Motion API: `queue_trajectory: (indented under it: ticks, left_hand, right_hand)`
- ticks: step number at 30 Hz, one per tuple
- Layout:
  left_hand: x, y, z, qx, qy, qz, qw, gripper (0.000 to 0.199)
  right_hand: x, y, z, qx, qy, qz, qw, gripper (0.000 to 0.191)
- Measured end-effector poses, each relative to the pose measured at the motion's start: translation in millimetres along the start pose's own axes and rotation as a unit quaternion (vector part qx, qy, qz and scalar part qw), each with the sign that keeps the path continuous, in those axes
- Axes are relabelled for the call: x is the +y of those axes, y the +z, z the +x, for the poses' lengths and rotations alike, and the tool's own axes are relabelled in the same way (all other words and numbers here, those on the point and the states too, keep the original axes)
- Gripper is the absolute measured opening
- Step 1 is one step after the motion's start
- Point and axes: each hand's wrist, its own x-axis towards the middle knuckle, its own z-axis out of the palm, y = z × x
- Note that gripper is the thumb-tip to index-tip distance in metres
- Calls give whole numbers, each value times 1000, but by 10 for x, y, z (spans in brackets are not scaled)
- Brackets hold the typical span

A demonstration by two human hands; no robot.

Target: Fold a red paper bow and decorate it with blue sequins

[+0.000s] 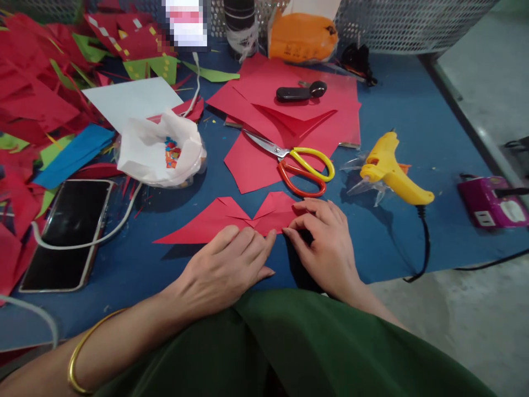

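Note:
A folded red paper [223, 218] with a notch in its upper edge lies at the table's front, its long point toward the left. My left hand [231, 262] rests on its lower edge, fingers bent together and pressing it down. At the right end of the paper, my right hand [324, 237] pinches the edge between thumb and fingers. Just beyond lie scissors [303, 165] with one yellow and one red-orange handle, partly opened, across more red paper [252, 165]. The underside of the folded piece is hidden.
To the right are a yellow glue gun [394, 171] with a black cord and a purple box [491, 201]. A paper-lined bowl [161, 149] of small colored bits, a phone [68, 237] and a red paper heap [37, 82] stand left. Keys [301, 92] lie farther back.

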Motion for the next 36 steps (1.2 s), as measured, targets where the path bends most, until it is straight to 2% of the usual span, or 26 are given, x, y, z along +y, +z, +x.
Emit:
queue_trajectory:
  ticks: [7,17,25,30,36]
  left_hand:
    - [40,-53,82,-31,15,19,999,55]
    - [80,-60,110,-22,32,58,998,58]
    - [115,-70,224,-69,43,91,993,61]
    - [115,-36,212,-66,43,87,993,62]
    - [118,-19,220,-28,49,86,995,61]
  right_hand:
    - [68,-29,5,-5,16,14,1000,11]
    - [172,-98,15,-1,31,30,999,12]
    - [169,-94,9,-2,29,17,999,11]
    - [249,-174,8,6,58,4,998,13]
    - [332,-256,14,7,71,-21,997,14]
